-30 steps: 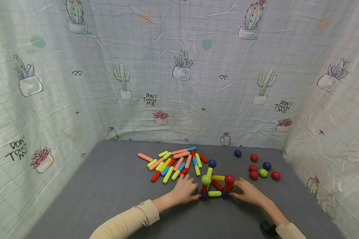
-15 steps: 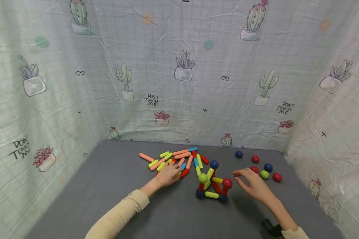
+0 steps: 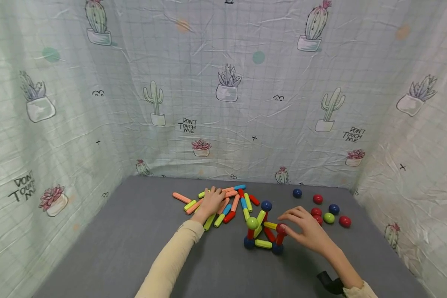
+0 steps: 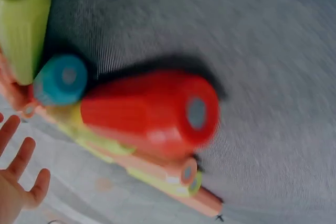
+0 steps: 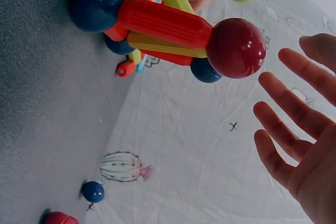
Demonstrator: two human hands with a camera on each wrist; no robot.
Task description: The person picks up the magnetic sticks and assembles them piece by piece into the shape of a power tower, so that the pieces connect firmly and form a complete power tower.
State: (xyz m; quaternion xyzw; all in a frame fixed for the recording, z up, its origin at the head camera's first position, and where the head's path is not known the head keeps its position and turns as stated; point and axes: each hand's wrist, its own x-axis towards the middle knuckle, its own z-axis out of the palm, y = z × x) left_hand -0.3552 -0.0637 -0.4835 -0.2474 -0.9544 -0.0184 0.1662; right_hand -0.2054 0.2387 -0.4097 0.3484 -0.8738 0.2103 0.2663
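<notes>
A small frame of magnetic building rods and balls stands on the table. Its green ball [image 3: 252,223] and red ball [image 5: 236,48] top red upright rods, and blue balls [image 3: 249,242] sit at its base. My right hand [image 3: 306,231] hovers just right of the frame, fingers extended and apart, thumb overlapping the red ball in the head view. In the right wrist view those fingers hold nothing. My left hand [image 3: 211,203] is over the loose magnetic rods [image 3: 222,216], covering some. The left wrist view shows its fingers spread, beside a near red rod [image 4: 149,108].
Loose red, blue and green balls [image 3: 329,218] lie at the right of the grey table [image 3: 134,248]. More rods, among them an orange one [image 3: 181,197], spread left and behind the frame. A printed cloth [image 3: 227,120] encloses the back and sides.
My left hand has left the frame and moved left, then farther back over the loose rods. My right hand drew away from the frame, then came back close to its red ball.
</notes>
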